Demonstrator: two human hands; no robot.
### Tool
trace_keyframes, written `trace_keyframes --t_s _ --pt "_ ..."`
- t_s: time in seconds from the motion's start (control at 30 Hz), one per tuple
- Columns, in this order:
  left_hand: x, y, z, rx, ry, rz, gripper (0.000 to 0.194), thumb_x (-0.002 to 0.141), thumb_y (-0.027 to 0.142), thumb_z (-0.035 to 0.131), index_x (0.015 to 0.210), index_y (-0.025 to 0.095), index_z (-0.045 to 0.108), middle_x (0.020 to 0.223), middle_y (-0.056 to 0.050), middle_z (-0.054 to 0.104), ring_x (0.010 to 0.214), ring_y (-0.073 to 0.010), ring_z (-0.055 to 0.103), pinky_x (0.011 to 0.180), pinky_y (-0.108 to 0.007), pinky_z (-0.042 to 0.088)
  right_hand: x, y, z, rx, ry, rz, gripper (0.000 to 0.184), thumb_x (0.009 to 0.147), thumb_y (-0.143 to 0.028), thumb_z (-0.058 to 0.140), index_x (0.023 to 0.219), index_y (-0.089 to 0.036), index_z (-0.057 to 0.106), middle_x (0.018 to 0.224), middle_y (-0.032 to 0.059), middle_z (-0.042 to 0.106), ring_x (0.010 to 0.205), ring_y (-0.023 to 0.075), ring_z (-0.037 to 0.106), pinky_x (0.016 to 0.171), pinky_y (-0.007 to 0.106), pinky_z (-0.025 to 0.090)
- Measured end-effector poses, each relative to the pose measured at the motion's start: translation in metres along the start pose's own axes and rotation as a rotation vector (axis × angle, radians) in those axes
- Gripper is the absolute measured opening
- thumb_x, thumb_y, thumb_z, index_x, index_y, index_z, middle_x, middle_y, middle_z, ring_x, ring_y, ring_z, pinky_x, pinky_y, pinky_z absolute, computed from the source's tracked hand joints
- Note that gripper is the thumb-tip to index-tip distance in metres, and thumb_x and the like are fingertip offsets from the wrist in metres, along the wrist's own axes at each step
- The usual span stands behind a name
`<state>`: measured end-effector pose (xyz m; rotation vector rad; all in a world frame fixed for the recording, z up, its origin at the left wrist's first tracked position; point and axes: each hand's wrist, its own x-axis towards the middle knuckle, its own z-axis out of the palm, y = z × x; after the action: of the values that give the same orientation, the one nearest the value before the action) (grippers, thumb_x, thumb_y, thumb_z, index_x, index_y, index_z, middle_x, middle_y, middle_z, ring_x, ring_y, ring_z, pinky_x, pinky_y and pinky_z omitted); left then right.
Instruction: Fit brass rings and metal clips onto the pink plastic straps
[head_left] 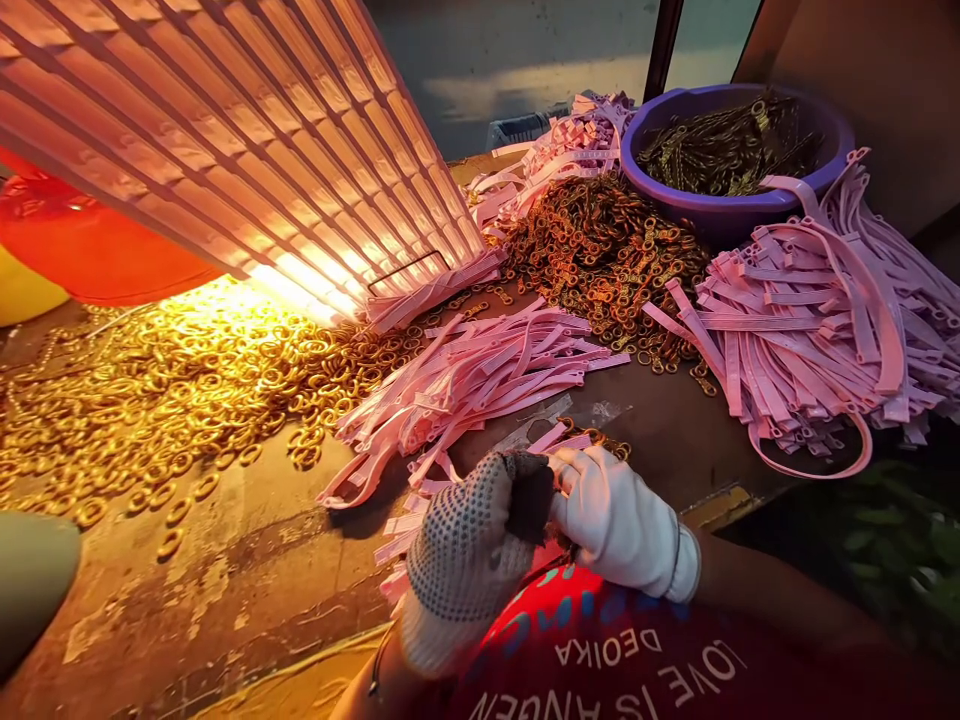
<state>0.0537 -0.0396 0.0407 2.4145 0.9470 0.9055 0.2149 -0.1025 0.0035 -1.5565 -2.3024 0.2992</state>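
Note:
My left hand, in a dotted knit glove, is curled closed near the table's front edge, pinching something small against my right hand. In a plain white glove, my right hand is also closed, its fingertips meeting the left's over a pink plastic strip and a small metal ring piece. What each holds is mostly hidden. Just beyond my hands lies a loose pile of pink strips.
Gold metal rings cover the table's left under a slanted lit panel. A darker ring heap lies at the back. A purple basin of metal parts stands at the back right, beside a big pink strip bundle.

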Motion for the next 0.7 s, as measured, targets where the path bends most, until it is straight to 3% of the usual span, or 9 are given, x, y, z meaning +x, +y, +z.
trace_keyframes --t_s 0.1,0.2,0.4,0.5,0.63,0.7 --pt "0.004 0.003 0.005 -0.117 -0.036 -0.121 0.010 0.091 0.020 0.061 0.085 0.020 0.068 0.069 0.000 0.073 0.056 -0.0162 0.067 0.052 -0.023 0.048 0.001 -0.001 0.004 -0.118 -0.013 -0.011 0.033 0.092 -0.019 0.055 0.122 -0.017 0.069 0.123 0.0172 0.072 0.108 0.0328 0.068 0.090 0.048 0.057" --pt "-0.001 0.004 0.009 -0.112 -0.030 -0.191 0.011 0.094 0.022 0.061 0.087 0.020 0.069 0.072 0.000 0.074 0.059 -0.0158 0.068 0.055 -0.023 0.050 0.000 0.000 0.005 -0.113 0.012 0.039 0.032 0.095 -0.019 0.053 0.122 -0.017 0.070 0.129 0.0187 0.070 0.106 0.0326 0.069 0.091 0.048 0.058" --pt "-0.010 0.004 0.014 -0.181 0.029 -0.097 0.013 0.092 0.016 0.063 0.097 0.023 0.072 0.085 -0.001 0.077 0.070 -0.0173 0.072 0.067 -0.025 0.055 -0.009 -0.002 0.006 -0.007 0.191 0.123 0.075 0.080 -0.011 0.051 0.155 -0.009 0.041 0.147 0.0207 0.057 0.115 0.0342 0.064 0.100 0.048 0.056" --pt "-0.009 0.003 0.015 -0.248 -0.023 -0.039 0.015 0.093 0.012 0.061 0.099 0.023 0.069 0.088 -0.001 0.076 0.075 -0.0160 0.073 0.069 -0.022 0.056 -0.023 -0.001 0.027 0.084 0.272 0.125 0.090 0.077 -0.013 0.053 0.163 -0.013 0.026 0.151 0.0188 0.053 0.125 0.0368 0.060 0.106 0.052 0.054" --pt "-0.010 -0.003 0.016 -0.311 -0.073 0.005 0.020 0.094 0.009 0.061 0.105 0.024 0.068 0.095 -0.003 0.075 0.087 -0.0165 0.074 0.080 -0.023 0.057 -0.046 0.004 0.062 0.172 0.342 0.147 0.089 0.088 -0.025 0.057 0.166 -0.023 0.015 0.153 0.0160 0.051 0.126 0.0386 0.061 0.103 0.056 0.056" --pt "-0.014 -0.007 0.018 -0.372 -0.102 0.016 0.025 0.093 0.008 0.062 0.109 0.025 0.069 0.101 -0.004 0.075 0.093 -0.0176 0.073 0.083 -0.024 0.057 -0.052 0.006 0.066 0.253 0.375 0.149 0.089 0.092 -0.030 0.058 0.167 -0.025 0.010 0.152 0.0164 0.053 0.125 0.0374 0.062 0.105 0.055 0.056"
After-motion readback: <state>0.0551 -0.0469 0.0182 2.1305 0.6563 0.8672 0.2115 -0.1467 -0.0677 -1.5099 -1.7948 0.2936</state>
